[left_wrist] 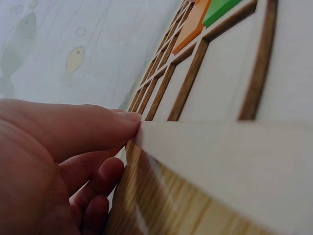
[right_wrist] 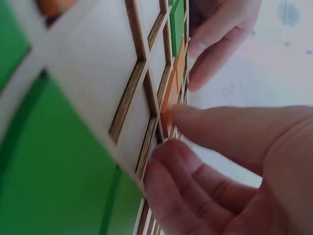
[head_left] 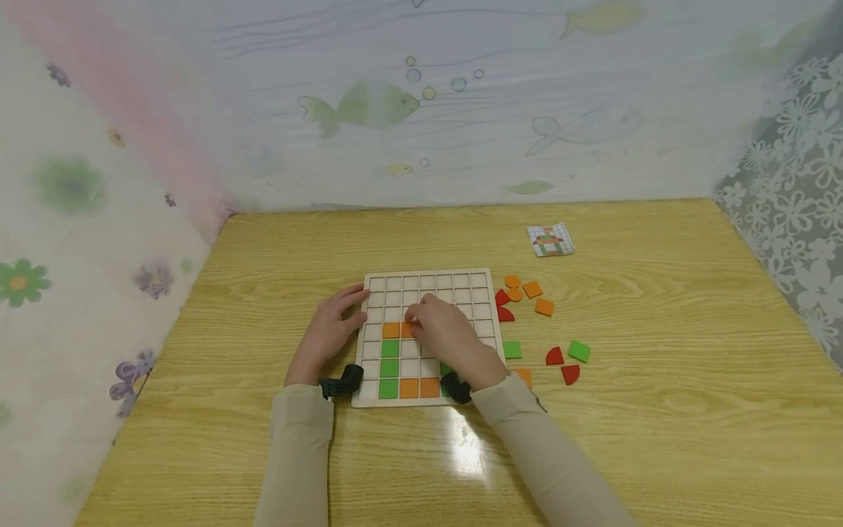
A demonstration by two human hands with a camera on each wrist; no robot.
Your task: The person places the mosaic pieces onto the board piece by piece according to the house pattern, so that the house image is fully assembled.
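Observation:
A light wooden grid board (head_left: 428, 272) lies on the table, with square recesses. My left hand (head_left: 327, 329) rests at its left edge, thumb tip right at the rim and the other fingers loosely bent beside it. Over the middle of the board, my right hand (head_left: 449, 333) holds an orange square tile (right_wrist: 168, 110) at a recess with thumb and fingertips. Left of this tile sits another orange square (head_left: 391, 331). Below that runs a column of green squares (head_left: 389, 359), with two orange squares (head_left: 418, 388) in the bottom row. My right wrist partly hides green tiles at the lower right.
Right of the board lie loose orange circles (head_left: 513, 282), orange squares (head_left: 544, 307), red quarter-circles (head_left: 555, 356) and green squares (head_left: 579, 351). A small pattern card (head_left: 550, 240) with a coloured figure lies farther back. Patterned sheets (head_left: 461, 132) border the table (head_left: 296, 241).

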